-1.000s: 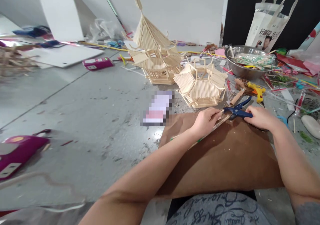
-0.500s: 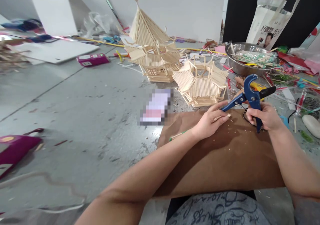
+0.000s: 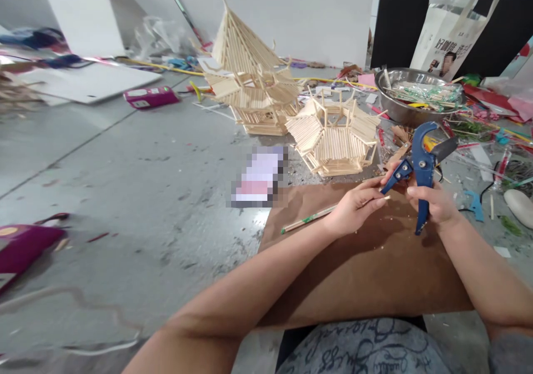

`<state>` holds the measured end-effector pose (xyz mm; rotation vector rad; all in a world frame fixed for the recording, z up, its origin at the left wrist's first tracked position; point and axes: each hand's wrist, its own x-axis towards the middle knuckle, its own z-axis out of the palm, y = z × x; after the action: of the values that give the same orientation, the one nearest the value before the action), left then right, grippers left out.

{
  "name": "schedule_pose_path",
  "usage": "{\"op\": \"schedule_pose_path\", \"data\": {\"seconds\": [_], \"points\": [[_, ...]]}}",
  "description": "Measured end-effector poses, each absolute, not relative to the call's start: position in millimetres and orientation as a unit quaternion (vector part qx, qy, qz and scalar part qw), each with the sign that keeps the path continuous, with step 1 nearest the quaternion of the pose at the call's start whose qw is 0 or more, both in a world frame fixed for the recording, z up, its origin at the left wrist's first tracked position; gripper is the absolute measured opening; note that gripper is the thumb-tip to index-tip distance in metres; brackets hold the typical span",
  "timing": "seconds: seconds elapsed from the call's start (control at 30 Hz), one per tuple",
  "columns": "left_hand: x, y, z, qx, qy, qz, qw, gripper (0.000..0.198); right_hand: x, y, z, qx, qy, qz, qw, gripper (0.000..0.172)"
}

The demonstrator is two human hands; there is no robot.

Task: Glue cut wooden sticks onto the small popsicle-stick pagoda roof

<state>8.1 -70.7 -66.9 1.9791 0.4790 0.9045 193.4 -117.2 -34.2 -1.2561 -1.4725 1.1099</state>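
Observation:
My left hand (image 3: pixel 353 207) pinches a thin wooden stick (image 3: pixel 310 218) that has a green band near its far end; the stick runs left over the brown board (image 3: pixel 366 268). My right hand (image 3: pixel 433 202) is wrapped round the handles of a blue ratchet cutter (image 3: pixel 418 166), held upright with its jaw spread, just right of the stick's tip. Small wood crumbs lie on the board under both hands. Behind my hands stands a low hexagonal stick model (image 3: pixel 335 138), and beyond it a taller stick pagoda (image 3: pixel 250 80).
A steel bowl (image 3: pixel 412 113) of sticks and a white tote bag (image 3: pixel 453 30) are at the back right among craft clutter and a yellow glue gun (image 3: pixel 428 141). A blurred card (image 3: pixel 258 177) lies left of the board. Magenta boxes (image 3: pixel 150 96) sit on the grey floor.
The cutter lay flat across the stick a second ago; my right hand has since lifted it upright with its jaw spread. My left hand has drawn the stick slightly back.

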Motion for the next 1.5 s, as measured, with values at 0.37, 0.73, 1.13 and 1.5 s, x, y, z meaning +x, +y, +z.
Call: {"op": "schedule_pose_path", "data": {"seconds": [0.37, 0.73, 1.13, 1.5], "points": [[0, -58, -69, 0.747, 0.302, 0.444, 0.392, 0.023, 199, -107, -41, -0.633, -0.752, 0.01, 0.185, 0.041], [-2, -55, -78, 0.779, 0.279, 0.423, 0.37, 0.018, 191, -106, -49, -0.619, -0.774, 0.029, 0.128, 0.049], [-2, -57, -76, 0.792, 0.271, 0.411, 0.36, 0.021, 189, -107, -50, -0.627, -0.766, 0.053, 0.13, 0.044], [0, -58, -73, 0.8, 0.263, 0.418, 0.341, 0.024, 190, -107, -51, -0.642, -0.758, 0.051, 0.107, 0.044]]}}
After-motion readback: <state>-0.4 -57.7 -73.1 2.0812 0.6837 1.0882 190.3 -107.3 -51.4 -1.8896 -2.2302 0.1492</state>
